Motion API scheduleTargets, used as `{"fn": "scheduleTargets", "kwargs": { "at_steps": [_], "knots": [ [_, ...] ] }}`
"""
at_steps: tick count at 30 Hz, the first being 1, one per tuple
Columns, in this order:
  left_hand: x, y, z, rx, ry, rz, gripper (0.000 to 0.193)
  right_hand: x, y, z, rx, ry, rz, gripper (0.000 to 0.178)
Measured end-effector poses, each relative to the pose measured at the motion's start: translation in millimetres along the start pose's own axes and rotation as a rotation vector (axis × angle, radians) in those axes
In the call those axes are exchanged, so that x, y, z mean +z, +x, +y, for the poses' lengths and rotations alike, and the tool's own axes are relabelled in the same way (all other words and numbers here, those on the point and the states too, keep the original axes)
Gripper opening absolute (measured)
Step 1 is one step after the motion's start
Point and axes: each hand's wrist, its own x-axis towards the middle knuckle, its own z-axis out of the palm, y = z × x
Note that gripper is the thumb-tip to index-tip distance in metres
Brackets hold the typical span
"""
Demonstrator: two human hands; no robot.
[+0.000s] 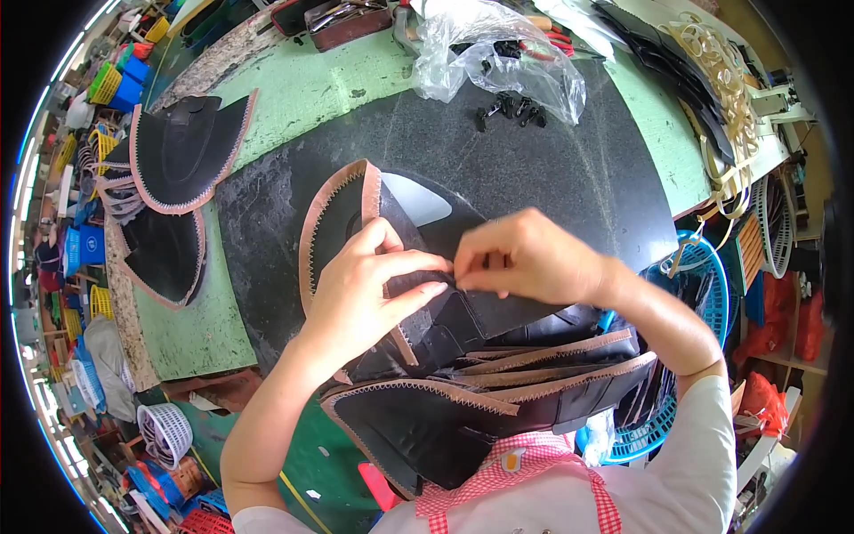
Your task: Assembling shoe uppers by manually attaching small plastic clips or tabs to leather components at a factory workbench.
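Note:
In front of me a black leather shoe upper (340,212) with a tan, zigzag-stitched edge lies on a dark board. My left hand (369,280) is over it, thumb and forefinger closed on the upper's black strap part. Close against those fingertips, my right hand (520,258) is pinched, its fingers slightly blurred; whatever it grips is too small or hidden to make out. Nearer my body, several more black uppers (418,418) with the same stitched edging are stacked over my lap, partly covering a red checked apron (489,467).
The dark board (569,169) rests on a green worktable (187,329). More uppers (182,156) lie at the left. A clear plastic bag (498,53), loose black clips (511,109) and a tool tray (349,22) are at the back. A blue basket (712,267) stands at right.

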Motion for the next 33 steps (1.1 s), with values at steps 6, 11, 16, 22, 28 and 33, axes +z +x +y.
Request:
{"fn": "scheduleTargets", "kwargs": {
  "at_steps": [6,11,16,22,28,33],
  "knots": [
    [8.0,2.7,0.7,-0.094,0.030,0.003,0.020,-55.0,61.0,39.4,-0.086,-0.496,0.633,0.018],
    [5.9,2.9,2.4,0.032,0.007,0.014,0.035,-65.2,75.9,48.0,-0.049,-0.678,0.572,0.021],
    [6.7,-3.7,-2.8,0.002,-0.037,0.028,0.049,-45.5,35.8,2.1,0.125,0.236,0.236,0.017],
    [8.0,-1.3,-2.7,0.020,-0.038,0.069,0.044,-4.6,-0.6,-10.3,0.252,0.410,0.022,0.016],
    [8.9,-1.9,-4.2,0.018,-0.044,0.081,0.041,-1.2,8.5,-15.0,0.166,0.149,0.035,0.015],
    [10.1,-0.8,-2.6,0.026,-0.020,0.081,0.039,-6.8,13.0,-19.6,0.071,-0.005,-0.046,0.016]
  ]
}}
